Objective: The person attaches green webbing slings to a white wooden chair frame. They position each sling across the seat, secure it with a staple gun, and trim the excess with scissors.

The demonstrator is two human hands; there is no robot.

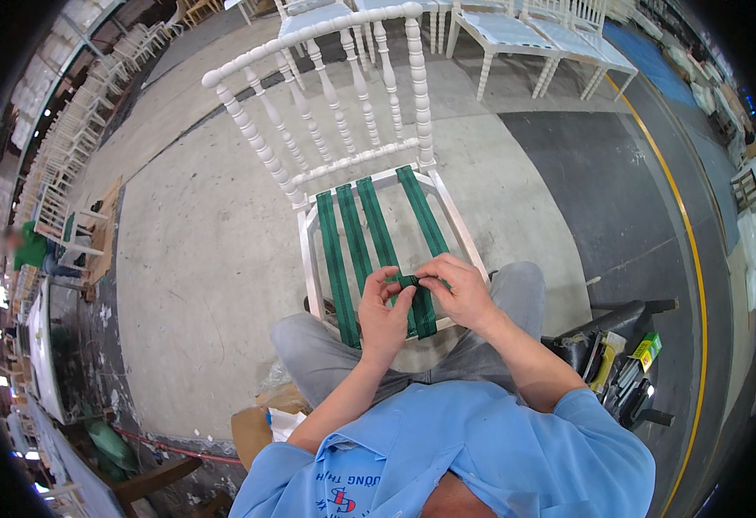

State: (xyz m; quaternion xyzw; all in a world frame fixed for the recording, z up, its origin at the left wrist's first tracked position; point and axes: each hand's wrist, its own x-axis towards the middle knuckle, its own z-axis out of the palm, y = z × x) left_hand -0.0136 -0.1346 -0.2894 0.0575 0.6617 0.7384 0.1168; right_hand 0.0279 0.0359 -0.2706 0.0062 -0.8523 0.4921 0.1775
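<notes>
Concrete floor (205, 285) fills the workshop, with a yellow line (693, 250) curving along the right and rows of white chairs (516, 30) behind. Head view: a white chair frame (309, 250) stands before the person's knees. Left hand (384, 315) and right hand (460, 289) both pinch one green webbing strap (408, 281) over the seat opening.
</notes>
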